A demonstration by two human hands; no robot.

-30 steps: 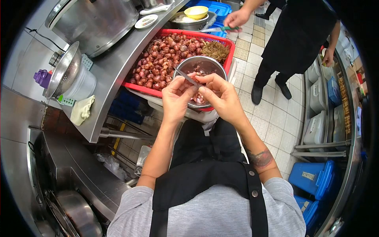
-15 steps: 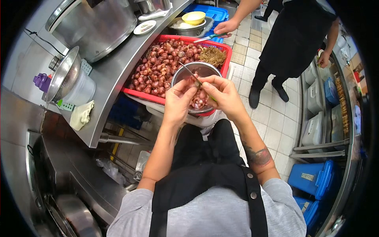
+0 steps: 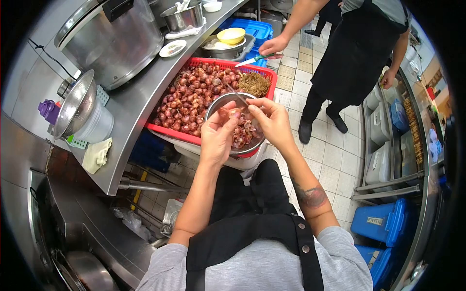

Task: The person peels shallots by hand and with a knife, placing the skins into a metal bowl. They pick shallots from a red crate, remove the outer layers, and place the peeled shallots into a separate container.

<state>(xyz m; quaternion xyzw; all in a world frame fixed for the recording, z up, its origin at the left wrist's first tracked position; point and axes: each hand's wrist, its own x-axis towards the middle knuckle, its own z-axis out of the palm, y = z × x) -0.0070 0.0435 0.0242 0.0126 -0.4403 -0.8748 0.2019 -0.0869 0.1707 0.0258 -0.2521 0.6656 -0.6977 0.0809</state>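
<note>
My left hand [image 3: 217, 135] is closed in a pinch on a small reddish shallot [image 3: 234, 114], partly hidden by the fingers. Close beside it, my right hand [image 3: 273, 123] grips a small knife [image 3: 236, 91]; its thin blade points up and left, and the handle is hidden in my fingers. Both hands are over a steel bowl [image 3: 217, 103] with shallots and pinkish skins inside. The bowl sits at the near side of a red basket [image 3: 173, 136] heaped with unpeeled shallots [image 3: 187, 97]. A clump of brown, stringy roots [image 3: 255, 85] lies in the basket's far right corner.
Opposite, a co-worker in a black apron [image 3: 357, 53] holds out a green-handled knife [image 3: 249, 60] above the basket. A steel counter [image 3: 131, 109] with a large pot [image 3: 114, 43] runs along the left. Shelving with tubs [image 3: 381, 157] and blue bins [image 3: 376, 221] stand right.
My hands have come slightly apart, and the knife blade has moved off the shallot. The view has shifted a little. The co-worker's knife is still held over the basket's far edge.
</note>
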